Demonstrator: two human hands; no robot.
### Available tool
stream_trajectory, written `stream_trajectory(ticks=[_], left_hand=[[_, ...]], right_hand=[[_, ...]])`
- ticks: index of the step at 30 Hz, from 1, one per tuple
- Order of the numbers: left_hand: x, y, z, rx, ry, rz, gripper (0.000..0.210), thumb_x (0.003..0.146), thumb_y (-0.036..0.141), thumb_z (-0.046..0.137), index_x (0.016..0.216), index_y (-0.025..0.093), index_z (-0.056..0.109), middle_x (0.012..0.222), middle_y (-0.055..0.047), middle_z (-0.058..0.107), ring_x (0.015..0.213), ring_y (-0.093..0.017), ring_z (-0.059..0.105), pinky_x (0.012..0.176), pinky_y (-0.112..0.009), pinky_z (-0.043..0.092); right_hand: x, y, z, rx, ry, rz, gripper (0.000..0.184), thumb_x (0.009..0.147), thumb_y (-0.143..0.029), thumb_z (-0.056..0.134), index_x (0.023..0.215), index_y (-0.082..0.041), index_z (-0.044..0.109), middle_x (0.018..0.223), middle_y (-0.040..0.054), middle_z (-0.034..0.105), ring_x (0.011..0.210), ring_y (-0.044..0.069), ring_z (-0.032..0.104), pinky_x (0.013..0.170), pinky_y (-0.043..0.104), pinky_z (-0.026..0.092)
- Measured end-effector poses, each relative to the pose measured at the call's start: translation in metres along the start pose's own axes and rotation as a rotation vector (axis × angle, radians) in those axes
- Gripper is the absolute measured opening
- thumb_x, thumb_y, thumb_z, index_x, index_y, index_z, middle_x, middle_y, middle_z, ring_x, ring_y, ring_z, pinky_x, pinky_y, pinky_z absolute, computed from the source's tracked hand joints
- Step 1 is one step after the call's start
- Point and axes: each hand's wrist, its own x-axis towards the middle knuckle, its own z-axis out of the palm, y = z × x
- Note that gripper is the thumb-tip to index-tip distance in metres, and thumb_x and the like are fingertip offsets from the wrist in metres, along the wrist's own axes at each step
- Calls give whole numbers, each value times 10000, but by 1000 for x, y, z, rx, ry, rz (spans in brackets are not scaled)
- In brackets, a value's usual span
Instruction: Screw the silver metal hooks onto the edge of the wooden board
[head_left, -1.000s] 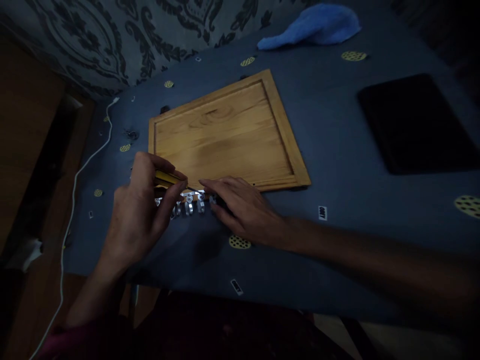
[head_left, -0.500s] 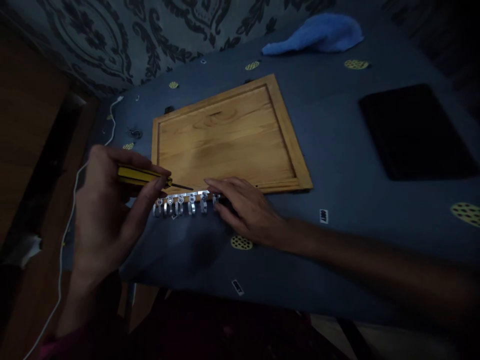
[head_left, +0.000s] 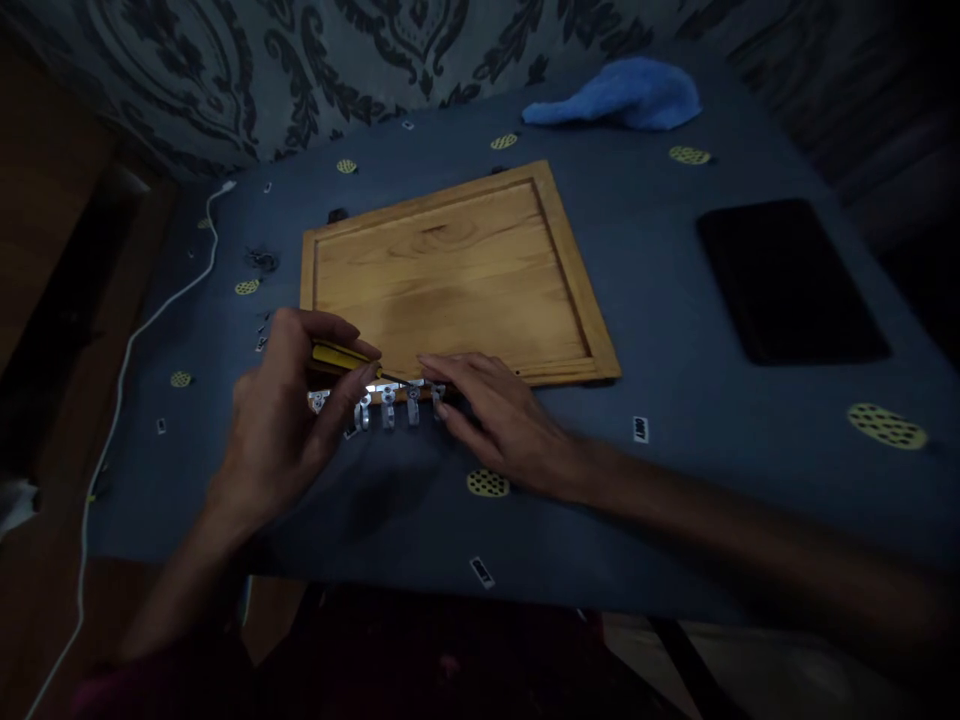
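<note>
My left hand [head_left: 289, 420] grips a yellow-handled screwdriver [head_left: 337, 357], its thin shaft pointing right toward the hooks. A metal hook rail [head_left: 388, 395] with several silver hooks lies along the near edge of a framed wooden board [head_left: 442, 280]. The screwdriver's tip is close to the hooks near the rail's right end; whether it sits in a screw is too small to tell. My right hand [head_left: 502, 420] is closed on the right end of the rail, thumb below and fingers above, holding it against the board's edge.
A blue cloth [head_left: 622, 95] lies at the back of the table [head_left: 585, 540], and a dark flat tablet-like object [head_left: 787, 280] to the right. Small dark metal pieces [head_left: 262, 260] lie left of the board. A white cable [head_left: 124, 365] runs down the left side.
My left hand has moved right and slightly down with the screwdriver, bringing its tip to the hooks near my right hand. My right hand stays on the rail. The view has shifted slightly.
</note>
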Motion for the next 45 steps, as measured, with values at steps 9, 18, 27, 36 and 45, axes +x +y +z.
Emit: stream_trajectory(ticks=[9,18,27,36,45], left_hand=[[0,-2,-2,40,20,23,220,946,362,704,1105,322,559,1067,7,753,900,-204,785,672,-314,690],[1,6,0,71,-27,87,208,947,331,707,1106,322,573,1044,28,766,893,-191,792,657,-271,666],[4,13,-1,188,-86,240,160,964,282,674,1093,297,581,996,41,761,804,-169,777,635,-267,621],[8,9,-1,150,-73,182,217,953,314,695,1125,308,563,1008,45,769,803,-164,783,632,-247,631],[10,8,5,179,-2,183,219,943,330,711,1073,286,541,949,49,751,753,-145,779,592,-217,622]], right_hand=[[3,0,1,31,-34,27,460,1054,-263,430,1506,-182,446,1311,158,689,1235,304,613,1037,575,514],[3,0,2,5,-31,14,457,1047,-243,442,1494,-155,464,1321,155,686,1220,291,623,1028,533,527],[2,4,6,-10,-4,-19,442,1044,-257,469,1477,-169,488,1301,155,688,1187,301,636,997,538,546],[2,5,4,-3,5,-33,430,1045,-253,463,1461,-152,500,1331,153,685,1211,298,634,998,525,549],[2,4,4,-3,-6,-23,438,1030,-239,463,1458,-157,506,1268,142,704,1187,298,634,977,513,548]])
